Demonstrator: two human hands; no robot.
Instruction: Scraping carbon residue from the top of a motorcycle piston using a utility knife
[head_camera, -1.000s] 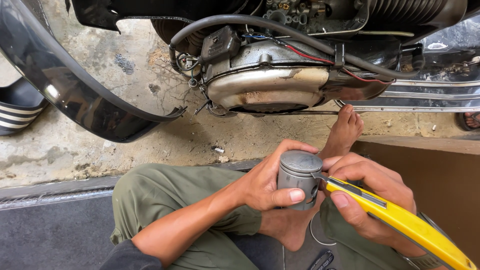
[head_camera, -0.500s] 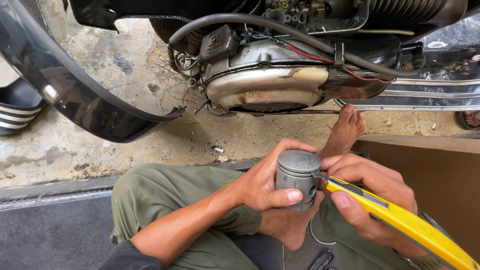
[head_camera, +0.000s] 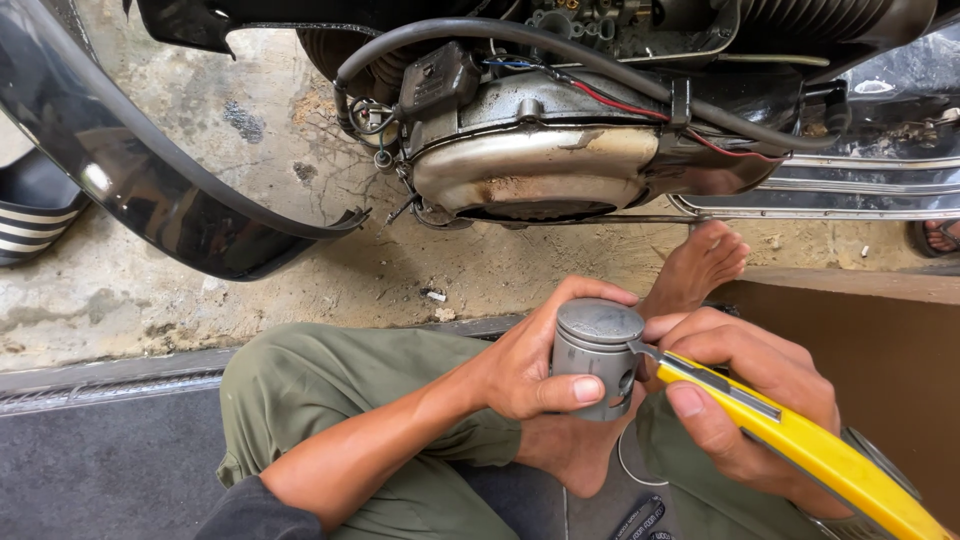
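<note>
Two hands share a very small working space, and that is where your risk sits. Your left hand (head_camera: 525, 375) grasps the grey metal piston (head_camera: 597, 358) upright above your lap, thumb across its front wall and the other fingers (head_camera: 590, 292) curled round the far side up by the crown. Your right hand (head_camera: 745, 395) is clenched on the yellow utility knife (head_camera: 790, 435), and the blade tip touches the piston just under its top edge, on the side toward that hand.

As I judge it, the blade could skid off the curved metal if you press hard or the piston turns in your grip; the left thumb lies on the wall just beside the tip, so keep the stroke aimed away from it. A slip downward would head for your bare foot (head_camera: 575, 450), which lies directly beneath the piston. Too steep a blade angle could also score the piston's surface or snap the tip.

Beyond your knees the scooter engine (head_camera: 540, 165) stands on the concrete floor (head_camera: 300, 270), well apart from your hands.
</note>
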